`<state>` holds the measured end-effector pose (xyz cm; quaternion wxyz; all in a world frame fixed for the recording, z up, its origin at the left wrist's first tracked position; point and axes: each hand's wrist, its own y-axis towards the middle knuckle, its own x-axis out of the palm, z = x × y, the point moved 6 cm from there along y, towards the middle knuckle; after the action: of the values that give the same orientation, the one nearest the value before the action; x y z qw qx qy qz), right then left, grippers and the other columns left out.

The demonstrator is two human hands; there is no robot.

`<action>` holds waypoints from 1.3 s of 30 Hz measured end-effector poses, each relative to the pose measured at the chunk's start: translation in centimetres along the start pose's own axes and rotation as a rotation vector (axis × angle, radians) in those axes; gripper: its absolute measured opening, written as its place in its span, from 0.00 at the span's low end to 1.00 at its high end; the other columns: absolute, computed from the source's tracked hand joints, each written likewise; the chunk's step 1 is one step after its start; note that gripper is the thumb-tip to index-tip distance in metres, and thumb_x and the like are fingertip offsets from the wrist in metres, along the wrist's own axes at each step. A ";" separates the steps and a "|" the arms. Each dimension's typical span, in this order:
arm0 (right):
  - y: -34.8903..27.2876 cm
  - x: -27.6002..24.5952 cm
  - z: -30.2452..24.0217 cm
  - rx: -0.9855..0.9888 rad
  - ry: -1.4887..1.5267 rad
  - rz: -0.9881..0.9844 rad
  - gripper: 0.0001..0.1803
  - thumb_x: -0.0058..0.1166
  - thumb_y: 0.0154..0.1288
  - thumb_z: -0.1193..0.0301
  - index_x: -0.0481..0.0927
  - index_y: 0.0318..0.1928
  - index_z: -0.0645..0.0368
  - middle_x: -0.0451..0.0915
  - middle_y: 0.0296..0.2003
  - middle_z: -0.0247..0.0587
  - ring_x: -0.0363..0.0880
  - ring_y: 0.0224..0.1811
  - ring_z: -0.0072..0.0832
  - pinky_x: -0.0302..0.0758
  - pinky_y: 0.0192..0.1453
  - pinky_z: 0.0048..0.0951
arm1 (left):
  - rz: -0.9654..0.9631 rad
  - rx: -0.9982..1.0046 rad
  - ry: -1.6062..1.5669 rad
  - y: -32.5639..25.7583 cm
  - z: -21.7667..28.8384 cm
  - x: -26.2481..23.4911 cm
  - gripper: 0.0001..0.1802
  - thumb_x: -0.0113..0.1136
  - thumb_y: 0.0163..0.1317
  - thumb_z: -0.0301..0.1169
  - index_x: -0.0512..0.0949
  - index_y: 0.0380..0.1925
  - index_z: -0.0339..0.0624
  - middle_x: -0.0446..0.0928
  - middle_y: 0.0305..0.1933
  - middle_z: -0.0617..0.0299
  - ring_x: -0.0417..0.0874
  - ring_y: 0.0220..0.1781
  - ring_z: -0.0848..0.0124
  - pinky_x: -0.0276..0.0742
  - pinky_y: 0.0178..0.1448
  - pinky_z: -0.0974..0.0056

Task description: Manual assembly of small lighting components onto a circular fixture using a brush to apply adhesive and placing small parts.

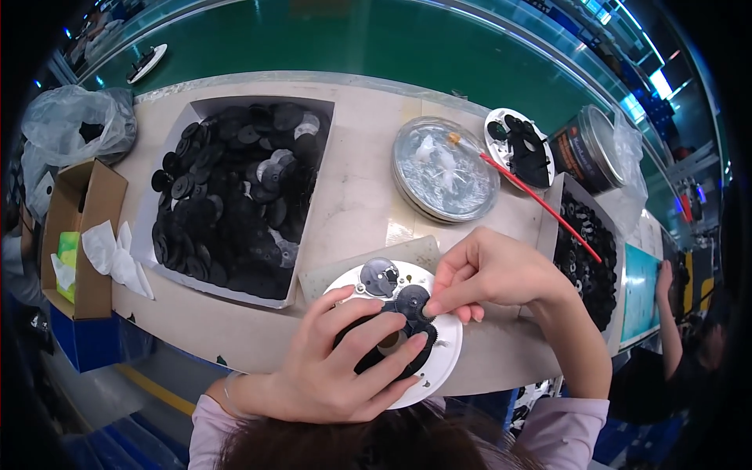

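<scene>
A white round plate [448,351] carrying black gears is in front of me at the table's near edge. My left hand [333,364] grips it, fingers laid across the black parts in its middle and partly hiding them. Thumb and fingertips of my right hand [495,270] are pinched at the edge of a black gear [413,299] on the plate's right side. A grey disc [379,277] sits at the plate's far edge. Just beyond the plate lies a pale flat strip [329,270].
Left of centre stands a white box [305,266] of black gears; a cardboard box [106,192] is farther left. A round tin [415,188] of clear grease holds a red stick [560,221]. Another geared plate [492,141], a dark can [583,153] and a parts box [548,211] are right.
</scene>
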<state>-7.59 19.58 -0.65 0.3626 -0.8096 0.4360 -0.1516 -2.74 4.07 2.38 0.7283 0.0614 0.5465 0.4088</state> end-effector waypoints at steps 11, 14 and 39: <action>0.0 -0.7 0.9 -0.070 -0.106 0.172 0.23 0.69 0.43 0.66 0.62 0.18 0.54 0.61 0.16 0.20 0.56 0.19 0.11 0.54 0.23 0.13 | 0.062 0.011 -0.044 0.0 0.3 0.0 0.18 0.63 0.42 0.38 0.79 0.35 0.42 0.71 0.46 0.61 0.68 0.48 0.61 0.66 0.54 0.52; 0.5 -0.3 2.9 -0.108 -0.044 0.202 0.25 0.70 0.42 0.60 0.62 0.22 0.54 0.63 0.18 0.23 0.59 0.20 0.13 0.56 0.22 0.15 | 0.018 0.037 -0.011 0.1 0.4 0.0 0.17 0.62 0.43 0.37 0.78 0.35 0.42 0.71 0.52 0.59 0.69 0.52 0.60 0.64 0.56 0.48; -11.2 -6.6 9.1 -0.386 0.626 1.062 0.09 0.44 0.66 0.64 0.68 0.35 0.56 0.71 0.29 0.31 0.68 0.22 0.15 0.54 0.10 0.11 | -0.209 0.118 0.196 0.3 0.8 0.2 0.23 0.58 0.49 0.42 0.75 0.45 0.43 0.71 0.54 0.62 0.68 0.50 0.68 0.55 0.64 0.49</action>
<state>0.42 33.06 1.64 0.0920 -0.4517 0.8818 -0.0994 -2.21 4.66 2.70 0.7050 0.0067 0.6416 0.3021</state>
